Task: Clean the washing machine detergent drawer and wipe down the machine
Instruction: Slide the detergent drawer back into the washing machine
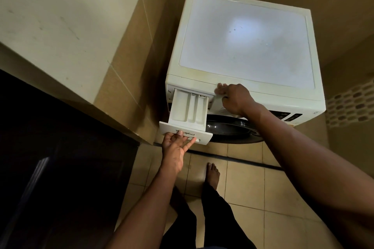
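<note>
**A:** From the head camera, where is the detergent drawer (188,111)?
**B:** Pulled far out of the washing machine (247,42), but not off. The left hand (176,145) grips its front.
**A:** And the right hand (232,99)?
**B:** It rests on the machine's front edge. I cannot tell how its fingers lie.
**A:** Any cleaning done?
**B:** I think not. Washing and wiping are left.

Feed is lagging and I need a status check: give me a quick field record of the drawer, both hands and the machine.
drawer: detergent drawer pulled far out, rear end in its slot
left hand: holds the drawer's front panel
right hand: rests on washing machine top front edge, right of the slot
door: dark glass, below the drawer
</note>
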A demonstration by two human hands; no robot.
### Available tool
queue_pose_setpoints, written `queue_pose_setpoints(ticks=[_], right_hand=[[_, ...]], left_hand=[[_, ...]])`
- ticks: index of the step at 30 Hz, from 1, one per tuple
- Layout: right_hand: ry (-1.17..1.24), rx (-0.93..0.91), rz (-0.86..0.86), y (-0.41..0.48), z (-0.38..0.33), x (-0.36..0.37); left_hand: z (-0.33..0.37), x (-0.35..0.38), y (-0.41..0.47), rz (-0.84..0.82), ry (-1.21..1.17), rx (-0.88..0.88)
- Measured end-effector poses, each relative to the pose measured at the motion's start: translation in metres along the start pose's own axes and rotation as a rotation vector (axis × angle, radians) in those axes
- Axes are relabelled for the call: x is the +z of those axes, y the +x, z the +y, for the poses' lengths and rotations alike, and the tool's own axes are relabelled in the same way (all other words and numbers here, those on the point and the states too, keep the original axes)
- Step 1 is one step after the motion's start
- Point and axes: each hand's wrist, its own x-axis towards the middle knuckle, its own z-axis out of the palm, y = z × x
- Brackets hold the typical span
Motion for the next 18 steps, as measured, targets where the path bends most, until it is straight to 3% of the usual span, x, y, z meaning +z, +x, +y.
queue_pose_setpoints(ticks=[8,18], right_hand=[[-0.006,0.001,-0.004,-0.002,-0.001,-0.001],[0.035,-0.001,-0.008,0.002,0.006,-0.001]], left_hand=[[0.001,0.002,0.006,-0.007,0.038,-0.001],[0.018,0.054,0.061,-0.010,0.101,0.025]])
